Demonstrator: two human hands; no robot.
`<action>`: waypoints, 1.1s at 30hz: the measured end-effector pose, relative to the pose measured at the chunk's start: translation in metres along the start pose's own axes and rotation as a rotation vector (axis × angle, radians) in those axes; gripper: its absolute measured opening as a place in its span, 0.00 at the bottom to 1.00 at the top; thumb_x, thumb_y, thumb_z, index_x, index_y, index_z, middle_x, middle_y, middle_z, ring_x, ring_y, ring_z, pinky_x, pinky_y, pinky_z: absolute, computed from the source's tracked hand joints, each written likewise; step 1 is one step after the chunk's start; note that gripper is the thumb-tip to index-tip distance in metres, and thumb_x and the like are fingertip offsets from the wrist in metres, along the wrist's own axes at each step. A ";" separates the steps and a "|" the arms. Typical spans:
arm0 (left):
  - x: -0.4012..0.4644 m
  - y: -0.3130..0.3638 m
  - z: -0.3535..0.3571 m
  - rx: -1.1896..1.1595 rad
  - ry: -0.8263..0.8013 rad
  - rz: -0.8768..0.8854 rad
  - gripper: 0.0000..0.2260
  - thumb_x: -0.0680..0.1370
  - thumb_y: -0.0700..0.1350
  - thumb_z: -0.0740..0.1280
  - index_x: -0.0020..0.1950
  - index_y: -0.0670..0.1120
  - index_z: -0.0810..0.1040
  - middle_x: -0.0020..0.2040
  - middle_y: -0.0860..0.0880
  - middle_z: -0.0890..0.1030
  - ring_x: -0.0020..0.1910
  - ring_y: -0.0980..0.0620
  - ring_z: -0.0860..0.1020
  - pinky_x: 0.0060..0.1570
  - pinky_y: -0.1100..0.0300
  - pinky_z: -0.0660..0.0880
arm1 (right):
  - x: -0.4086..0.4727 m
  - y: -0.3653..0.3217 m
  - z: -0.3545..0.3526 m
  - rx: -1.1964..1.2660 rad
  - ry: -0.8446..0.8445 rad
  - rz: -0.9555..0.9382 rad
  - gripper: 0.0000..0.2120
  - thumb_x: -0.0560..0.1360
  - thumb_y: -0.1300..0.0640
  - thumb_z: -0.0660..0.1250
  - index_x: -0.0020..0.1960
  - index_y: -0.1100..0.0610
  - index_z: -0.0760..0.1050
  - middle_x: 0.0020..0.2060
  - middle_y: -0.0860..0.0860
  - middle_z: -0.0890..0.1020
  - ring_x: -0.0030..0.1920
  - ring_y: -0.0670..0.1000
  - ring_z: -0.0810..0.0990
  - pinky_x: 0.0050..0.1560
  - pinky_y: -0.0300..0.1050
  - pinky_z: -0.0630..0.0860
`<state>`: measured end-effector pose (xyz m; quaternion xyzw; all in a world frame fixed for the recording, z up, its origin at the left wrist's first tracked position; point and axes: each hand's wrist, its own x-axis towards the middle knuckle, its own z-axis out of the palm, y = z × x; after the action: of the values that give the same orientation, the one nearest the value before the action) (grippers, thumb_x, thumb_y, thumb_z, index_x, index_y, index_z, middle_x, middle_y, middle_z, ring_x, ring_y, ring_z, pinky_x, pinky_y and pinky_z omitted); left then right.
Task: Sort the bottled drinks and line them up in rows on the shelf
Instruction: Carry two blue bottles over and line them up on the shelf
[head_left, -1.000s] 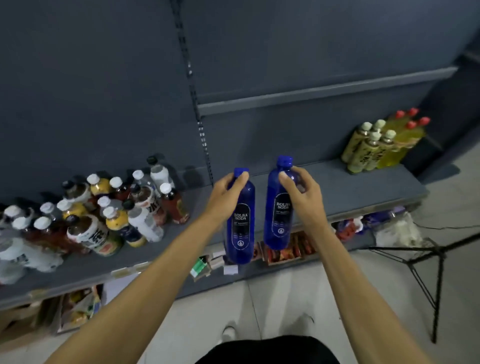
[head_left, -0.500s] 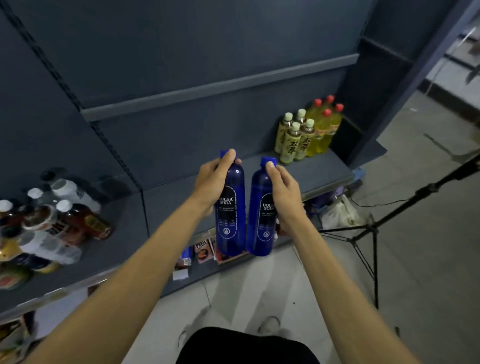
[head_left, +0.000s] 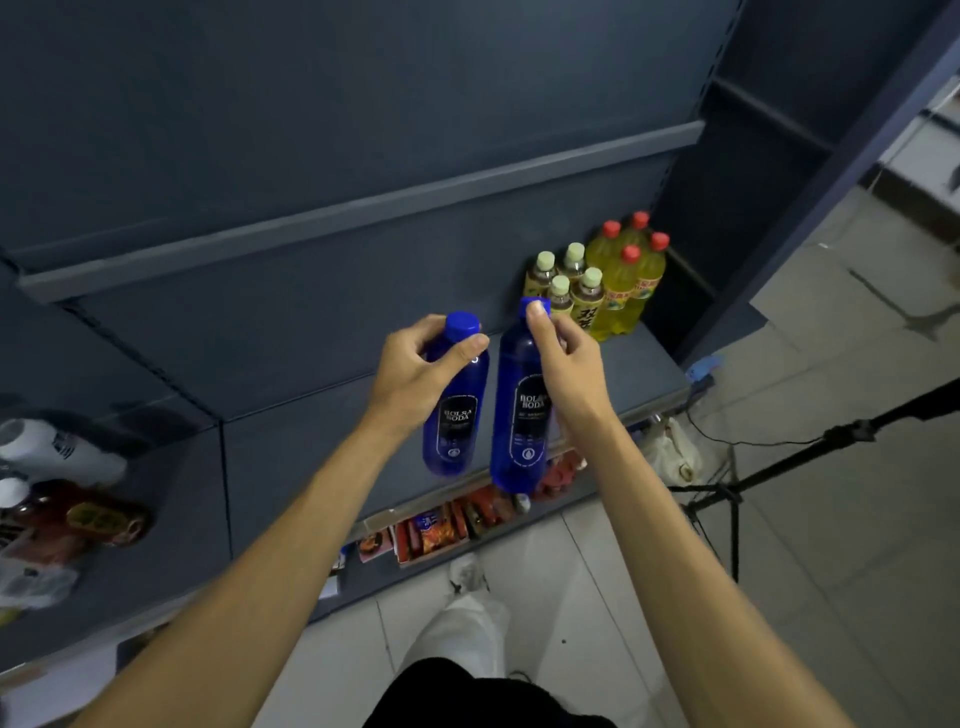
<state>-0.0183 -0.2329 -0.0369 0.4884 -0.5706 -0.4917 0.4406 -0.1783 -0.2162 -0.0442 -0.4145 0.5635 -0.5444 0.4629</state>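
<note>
I hold two blue soda bottles with black labels upright over the grey shelf (head_left: 322, 447). My left hand (head_left: 415, 371) grips the left blue bottle (head_left: 454, 415) around its shoulder, just under the cap. My right hand (head_left: 563, 364) grips the right blue bottle (head_left: 524, 415) at its neck and cap. Both bottles hang side by side, a small gap between them, near the shelf's front edge. At the shelf's right end stand pale-capped tea bottles (head_left: 569, 288) in rows, with red-capped yellow bottles (head_left: 631, 275) beside them.
Unsorted bottles lie at the far left, among them a white bottle (head_left: 62, 452) and a dark red bottle (head_left: 88, 514). Snack packets (head_left: 447, 525) fill the lower shelf. A black tripod (head_left: 779, 467) stands on the tiled floor to the right, next to a white bag (head_left: 670, 457).
The view has swung right along the shelf, and the two blue bottles have moved with my hands toward the sorted bottles at the right end. Both grips are unchanged.
</note>
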 end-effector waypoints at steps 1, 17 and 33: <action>0.014 0.001 0.004 0.019 0.006 0.058 0.07 0.75 0.44 0.71 0.51 0.43 0.81 0.48 0.46 0.83 0.46 0.56 0.80 0.49 0.64 0.76 | 0.016 -0.006 -0.003 0.015 0.003 -0.007 0.15 0.74 0.39 0.66 0.42 0.50 0.80 0.41 0.58 0.81 0.43 0.53 0.79 0.50 0.56 0.77; 0.157 -0.031 0.031 0.460 0.133 0.145 0.12 0.66 0.49 0.78 0.42 0.43 0.83 0.45 0.49 0.71 0.44 0.56 0.73 0.47 0.71 0.67 | 0.183 -0.003 -0.020 -0.045 -0.151 -0.005 0.07 0.68 0.59 0.78 0.41 0.57 0.81 0.37 0.51 0.83 0.38 0.48 0.80 0.43 0.42 0.77; 0.202 -0.080 0.087 0.638 0.398 -0.104 0.11 0.71 0.45 0.75 0.52 0.47 0.82 0.44 0.54 0.70 0.39 0.57 0.73 0.40 0.63 0.72 | 0.281 0.037 -0.039 -0.785 -0.433 -0.282 0.19 0.72 0.43 0.72 0.55 0.55 0.78 0.50 0.51 0.83 0.48 0.54 0.80 0.47 0.47 0.76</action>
<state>-0.1208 -0.4249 -0.1224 0.7153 -0.5728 -0.2065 0.3429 -0.2785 -0.4781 -0.1014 -0.7347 0.5555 -0.2489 0.2996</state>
